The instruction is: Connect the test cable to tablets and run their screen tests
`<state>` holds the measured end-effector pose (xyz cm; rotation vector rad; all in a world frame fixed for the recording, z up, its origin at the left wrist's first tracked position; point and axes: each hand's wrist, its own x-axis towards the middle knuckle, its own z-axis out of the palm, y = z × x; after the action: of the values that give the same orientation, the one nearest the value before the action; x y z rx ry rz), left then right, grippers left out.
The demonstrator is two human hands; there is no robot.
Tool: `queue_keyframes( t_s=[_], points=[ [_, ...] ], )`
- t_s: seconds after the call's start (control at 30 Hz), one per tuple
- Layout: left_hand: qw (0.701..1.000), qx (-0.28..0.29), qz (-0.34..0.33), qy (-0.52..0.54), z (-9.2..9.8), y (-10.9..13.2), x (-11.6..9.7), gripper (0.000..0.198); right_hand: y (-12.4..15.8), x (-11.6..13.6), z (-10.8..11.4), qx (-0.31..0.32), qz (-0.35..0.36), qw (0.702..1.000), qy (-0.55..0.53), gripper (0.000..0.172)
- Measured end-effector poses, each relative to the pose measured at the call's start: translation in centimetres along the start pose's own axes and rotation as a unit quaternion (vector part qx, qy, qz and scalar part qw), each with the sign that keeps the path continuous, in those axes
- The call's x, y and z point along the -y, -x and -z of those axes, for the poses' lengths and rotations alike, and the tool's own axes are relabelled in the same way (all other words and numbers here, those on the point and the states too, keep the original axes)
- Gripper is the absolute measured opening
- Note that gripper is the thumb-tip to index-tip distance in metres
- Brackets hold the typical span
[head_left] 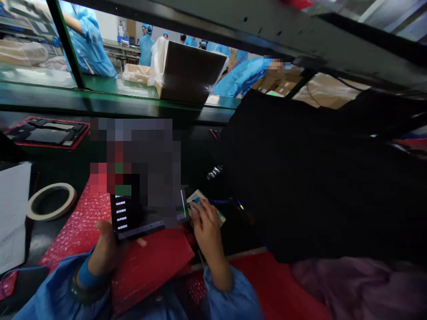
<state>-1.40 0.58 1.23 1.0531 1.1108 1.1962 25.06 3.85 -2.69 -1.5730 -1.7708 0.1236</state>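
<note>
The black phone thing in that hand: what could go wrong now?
It might slip: the left hand holds the black handheld device from below at one edge, so a bump could tip it, though the red bubble wrap beneath might soften a fall. The small printed card could also slide or bend, because the right hand has its fingers on it.

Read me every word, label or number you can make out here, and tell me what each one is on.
No text can be quoted.
Screen of the black handheld device in the left hand: rows of small white text, too small to read.
Printed card under the right hand: too blurred to read.
</note>
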Motion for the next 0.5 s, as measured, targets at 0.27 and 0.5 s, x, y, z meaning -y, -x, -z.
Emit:
queue_keyframes(
  t_s=[0.27, 0.5],
  points=[
    [0.996, 0.054, 0.065, 0.036, 0.7, -0.3, 0.1, 0.094, 1.7, -0.4, -1.6, 0.089, 0.032, 0.991, 0.093, 0.042],
    [0.992, 0.018, 0.077, 0.101, 0.0, 0.0, 0.2, 0.091, 1.2, -0.1, -1.6, 0.107, 0.012, 0.986, 0.127, 0.039]
  ],
)
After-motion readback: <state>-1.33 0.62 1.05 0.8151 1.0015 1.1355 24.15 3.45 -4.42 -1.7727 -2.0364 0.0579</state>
